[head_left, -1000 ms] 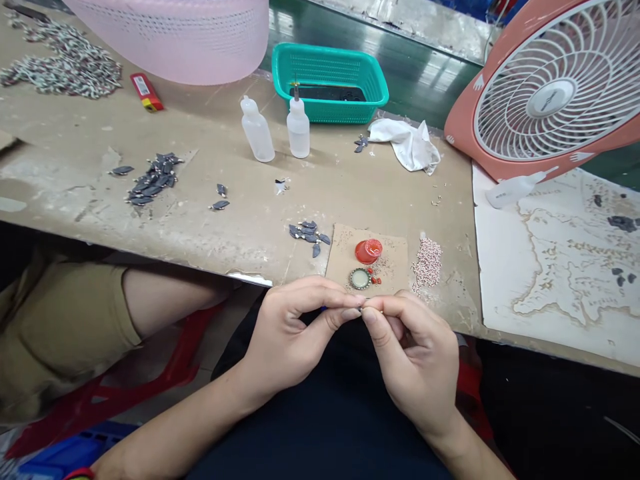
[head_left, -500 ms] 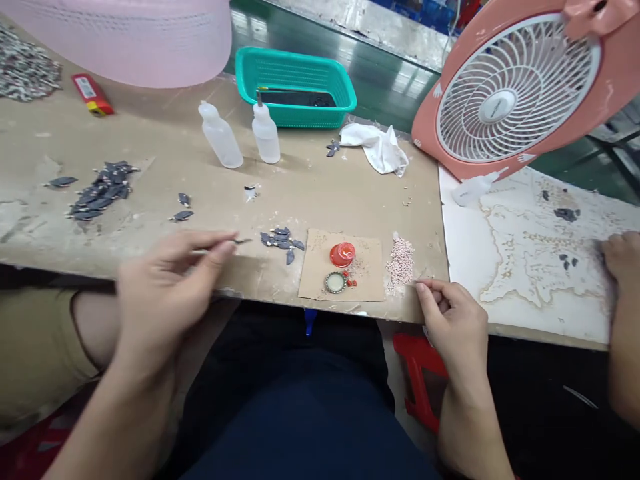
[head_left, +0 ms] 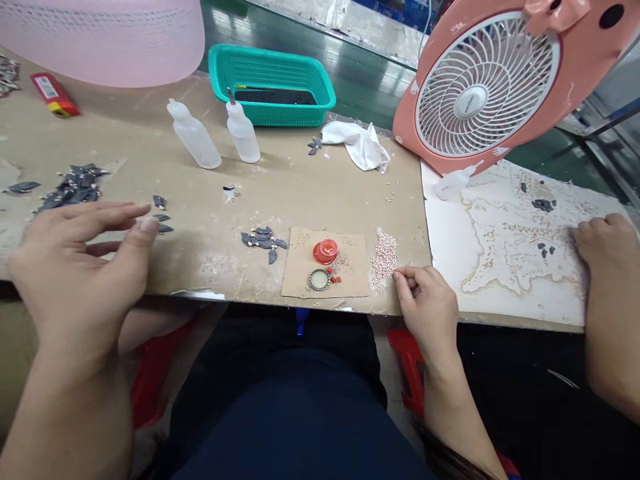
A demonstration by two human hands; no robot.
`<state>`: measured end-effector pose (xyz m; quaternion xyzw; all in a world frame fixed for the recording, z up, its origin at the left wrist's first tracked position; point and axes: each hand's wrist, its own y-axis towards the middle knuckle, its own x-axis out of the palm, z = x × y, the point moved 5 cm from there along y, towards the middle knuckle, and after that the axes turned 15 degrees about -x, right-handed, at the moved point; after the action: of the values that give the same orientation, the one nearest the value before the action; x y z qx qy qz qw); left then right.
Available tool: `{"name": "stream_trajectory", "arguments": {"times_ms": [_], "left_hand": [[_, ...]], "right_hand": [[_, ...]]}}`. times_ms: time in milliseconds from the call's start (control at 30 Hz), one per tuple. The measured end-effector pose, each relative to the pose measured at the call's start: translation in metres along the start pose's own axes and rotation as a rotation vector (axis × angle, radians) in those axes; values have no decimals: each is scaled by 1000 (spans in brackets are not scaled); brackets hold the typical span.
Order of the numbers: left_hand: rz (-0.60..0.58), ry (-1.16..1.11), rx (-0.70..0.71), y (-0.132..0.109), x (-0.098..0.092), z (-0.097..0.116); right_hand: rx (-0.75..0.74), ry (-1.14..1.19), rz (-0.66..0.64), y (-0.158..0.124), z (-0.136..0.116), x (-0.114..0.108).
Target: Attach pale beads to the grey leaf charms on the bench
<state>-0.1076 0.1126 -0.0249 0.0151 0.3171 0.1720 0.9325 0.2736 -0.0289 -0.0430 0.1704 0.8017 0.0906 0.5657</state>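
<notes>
My left hand [head_left: 93, 260] is open, thumb and fingers apart, above the table's front left. Just beyond its fingertips lie a few dark grey leaf-shaped pieces [head_left: 159, 201] with small pale beads on them. My right hand [head_left: 427, 300] is closed in a pinch at the lower right edge of a pile of tiny pale pink beads [head_left: 386, 252]; whatever is between the fingertips is too small to make out. Between the hands, a cardboard square [head_left: 300, 267] bears a red cap-like cup [head_left: 326, 251], a bottle cap [head_left: 319, 279] with pale contents, and small red bits.
More leaf pieces lie in a heap [head_left: 77, 183] and a small cluster [head_left: 263, 238]. Behind stand two squeeze bottles [head_left: 195, 138], a green basket [head_left: 320, 87], a white cloth [head_left: 367, 148] and a pink fan [head_left: 470, 100]. Another person's hand [head_left: 607, 240] rests on the map-printed sheet [head_left: 530, 287].
My left hand has moved left and opened, letting go of the small dark piece it pinched; one more leaf piece lies near its fingertips. My right hand has moved slightly closer to the beads.
</notes>
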Motion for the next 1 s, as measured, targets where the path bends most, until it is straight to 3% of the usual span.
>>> {"name": "stream_trajectory", "arguments": {"times_ms": [133,233,333,400,467,533,633,800,933,1000], "left_hand": [[143,-17,228,-28,9,30],[57,-164,321,-54,20,52],[-205,-309,293,-83,33,73],[-510,-419,196,-102,47,84],[-840,-507,10,-119,63,92],[-1097,-573,-208,-133,77,95],[-1293,-656,-440,-144,89,94],[-1306,-707,-599,-144,91,83],[-1232,-669,-585,-142,87,78],[-1217,-669,-553,-141,85,78]], "right_hand": [[2,-25,-14,-2,1,3],[12,1,27,-5,1,0],[3,78,117,-11,-9,-8],[-7,229,187,-15,-25,-15],[-30,403,208,-19,-46,-20],[-102,491,194,-20,-70,-23],[-277,481,209,-20,-99,-28],[-448,243,262,-21,-113,-25],[-534,169,264,-24,-115,-22],[-495,248,249,-23,-113,-22]]}}
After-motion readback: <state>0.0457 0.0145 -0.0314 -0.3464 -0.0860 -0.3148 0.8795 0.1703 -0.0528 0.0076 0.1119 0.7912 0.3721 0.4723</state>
